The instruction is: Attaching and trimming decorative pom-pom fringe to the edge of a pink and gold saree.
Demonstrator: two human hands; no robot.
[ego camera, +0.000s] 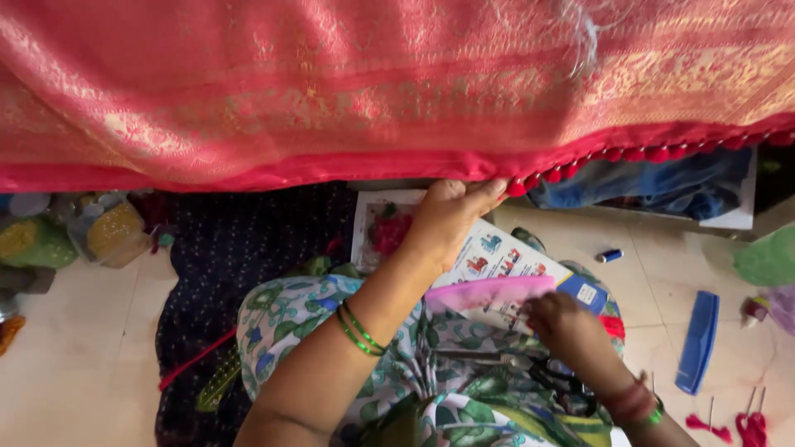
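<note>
A pink and gold patterned cloth (pixel 348 91) hangs across the top, its lower red hem trimmed with small red tassels (pixel 580 165). My left hand (pixel 451 215), with green bangles on the wrist, pinches the hem at the end of the tassel row. My right hand (pixel 563 327) is lower, over my lap, gripping one end of a pink comb (pixel 489 292). Under it lie a printed booklet (pixel 505 261) and black scissors (pixel 546 372) on my floral-clad lap.
A blue comb (pixel 698 339), a small blue thread spool (pixel 609 255) and red tassels on pins (pixel 729 426) lie on the tiled floor at right. Blue cloth (pixel 662 186) lies under the hem. Bags of beads (pixel 108 232) sit at left, dark fabric (pixel 240 248) beside my lap.
</note>
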